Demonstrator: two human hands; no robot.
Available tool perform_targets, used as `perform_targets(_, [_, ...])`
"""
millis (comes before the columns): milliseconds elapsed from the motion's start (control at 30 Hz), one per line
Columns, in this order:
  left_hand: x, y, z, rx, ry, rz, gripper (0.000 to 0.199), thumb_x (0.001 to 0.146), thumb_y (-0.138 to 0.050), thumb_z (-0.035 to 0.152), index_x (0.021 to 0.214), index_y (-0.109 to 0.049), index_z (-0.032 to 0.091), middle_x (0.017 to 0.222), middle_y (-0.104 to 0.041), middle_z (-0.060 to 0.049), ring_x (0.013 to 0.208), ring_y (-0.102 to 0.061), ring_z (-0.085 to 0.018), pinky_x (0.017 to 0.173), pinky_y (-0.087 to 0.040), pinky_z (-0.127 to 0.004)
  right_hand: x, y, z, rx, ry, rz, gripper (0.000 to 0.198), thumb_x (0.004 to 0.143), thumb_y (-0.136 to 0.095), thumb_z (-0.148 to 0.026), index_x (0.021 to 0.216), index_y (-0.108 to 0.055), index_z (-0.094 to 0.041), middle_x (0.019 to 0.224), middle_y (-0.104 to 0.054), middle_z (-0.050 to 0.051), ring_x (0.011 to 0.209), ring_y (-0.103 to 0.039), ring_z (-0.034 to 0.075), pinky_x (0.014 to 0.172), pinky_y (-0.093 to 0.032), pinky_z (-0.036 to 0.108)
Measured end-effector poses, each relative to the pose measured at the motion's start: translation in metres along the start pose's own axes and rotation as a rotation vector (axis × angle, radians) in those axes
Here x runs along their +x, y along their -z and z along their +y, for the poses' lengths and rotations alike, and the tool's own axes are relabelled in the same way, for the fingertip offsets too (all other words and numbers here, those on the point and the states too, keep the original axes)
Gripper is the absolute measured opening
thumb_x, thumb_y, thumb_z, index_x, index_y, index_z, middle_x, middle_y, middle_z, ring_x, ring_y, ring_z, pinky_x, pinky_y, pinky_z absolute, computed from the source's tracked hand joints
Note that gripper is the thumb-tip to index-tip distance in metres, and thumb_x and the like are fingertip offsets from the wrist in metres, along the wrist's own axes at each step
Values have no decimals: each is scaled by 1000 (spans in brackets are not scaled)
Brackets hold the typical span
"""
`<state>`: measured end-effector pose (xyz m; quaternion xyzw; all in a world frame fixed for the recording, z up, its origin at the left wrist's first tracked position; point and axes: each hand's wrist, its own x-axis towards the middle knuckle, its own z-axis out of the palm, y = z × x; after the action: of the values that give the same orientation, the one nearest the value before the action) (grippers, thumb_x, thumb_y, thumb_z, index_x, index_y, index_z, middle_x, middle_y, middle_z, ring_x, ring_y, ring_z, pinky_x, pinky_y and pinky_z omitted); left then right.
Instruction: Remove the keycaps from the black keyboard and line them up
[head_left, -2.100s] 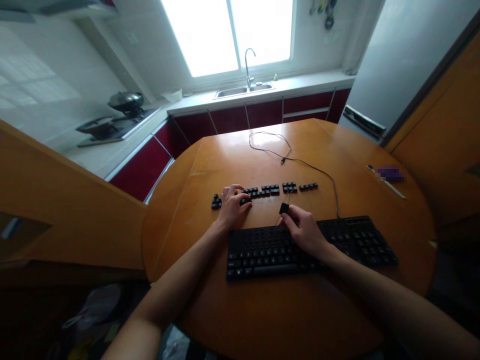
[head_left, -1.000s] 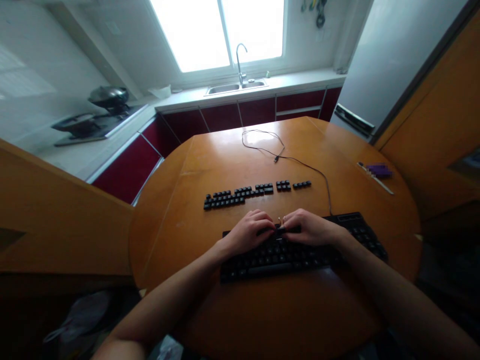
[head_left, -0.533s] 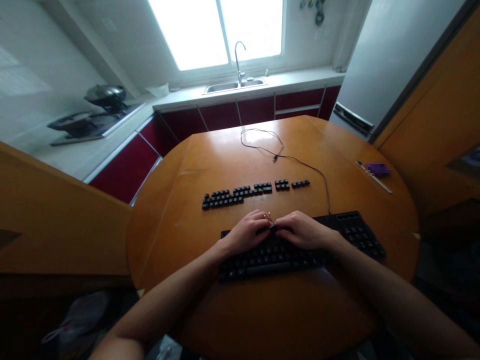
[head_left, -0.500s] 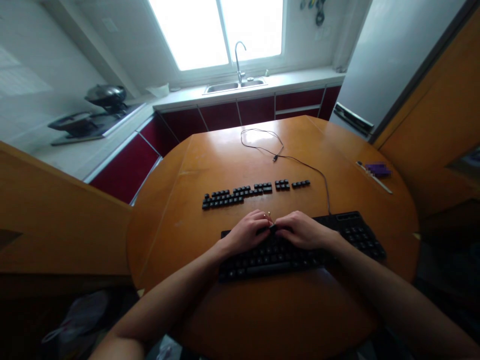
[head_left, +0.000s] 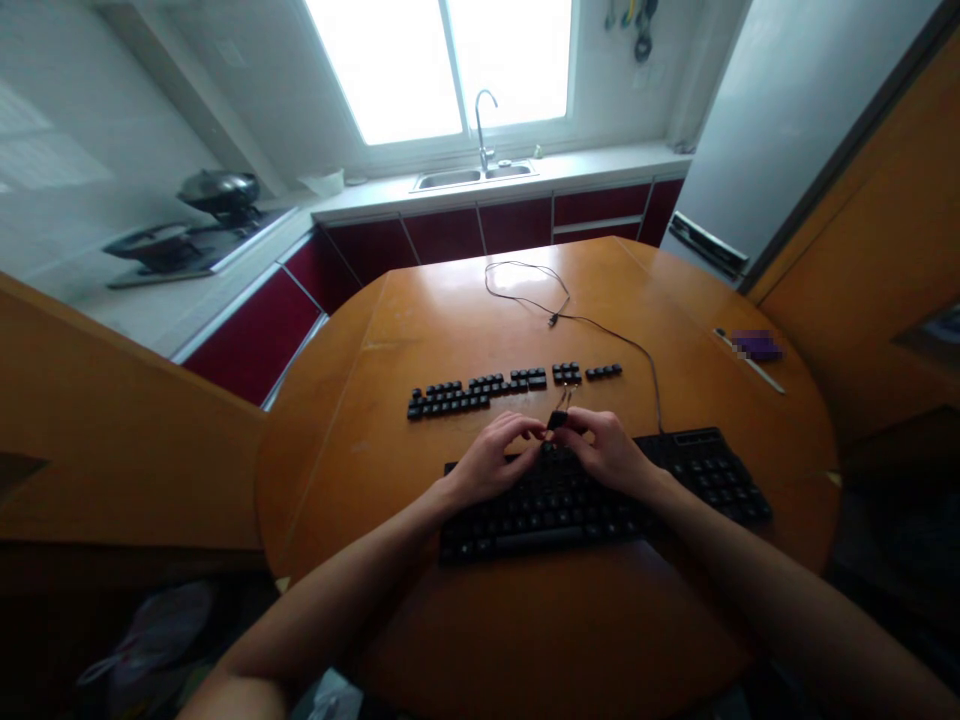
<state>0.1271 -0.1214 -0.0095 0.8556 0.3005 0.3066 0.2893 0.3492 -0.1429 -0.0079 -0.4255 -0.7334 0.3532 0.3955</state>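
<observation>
A black keyboard point(head_left: 525, 535) lies in front of me, with part of its upper left rows under my hands. Just above its back edge, my right hand point(head_left: 606, 445) pinches a small wire keycap puller point(head_left: 557, 420) by its black end. Two thin wire prongs point away from me, toward the loose keys. My left hand point(head_left: 499, 452) hovers over the keyboard's left part, its thumb and index finger apart and the fingertips close beside the puller. Whether they touch it is hard to see. Several loose black keycaps point(head_left: 450, 402) lie in rows behind the keyboard.
The keyboard's cable point(head_left: 615, 328) loops across the oval wooden table point(head_left: 420, 330). On the right lie a pale thin stick point(head_left: 757, 370) and a purple item point(head_left: 757, 346), partly blurred. Beyond the table are a sink point(head_left: 450, 178), a stove point(head_left: 225, 240) and a fridge point(head_left: 780, 120).
Both hands have risen slightly away from the keys. The puller has moved up and a little to the right, its prongs now nearer the loose keycaps. My left fingers have spread apart.
</observation>
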Motion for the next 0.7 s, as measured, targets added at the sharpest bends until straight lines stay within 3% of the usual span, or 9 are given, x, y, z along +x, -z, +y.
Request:
perform_targets(267, [-2, -1, -2, 12, -30, 66, 31, 88, -73, 29, 115, -61, 20, 99, -68, -6, 92, -64, -19, 82, -53, -35, -4, -7, -8, 35, 28, 55, 16, 97, -58, -29, 94, -71, -20, 91, -76, 7, 87, -71, 23, 75, -52, 33])
perform_targets(500, [-3, -6, -3, 44, -117, 162, 31, 87, -73, 24, 113, -56, 21, 97, -67, -5, 92, -64, -19, 84, -54, -36, -5, -15, -7, 117, -44, 58, 11, 99, -53, -29, 96, -61, -21, 92, -75, 6, 87, -72, 22, 70, -52, 30])
perform_targets(700, [-6, -5, -1, 286, -181, 142, 25, 90, -69, 25, 115, -63, 27, 114, -60, -8, 108, -56, -24, 89, -54, -40, -5, -14, -9, 75, -27, 100, 12, 98, -54, -28, 92, -60, -20, 83, -71, 4, 78, -68, 20, 66, -49, 28])
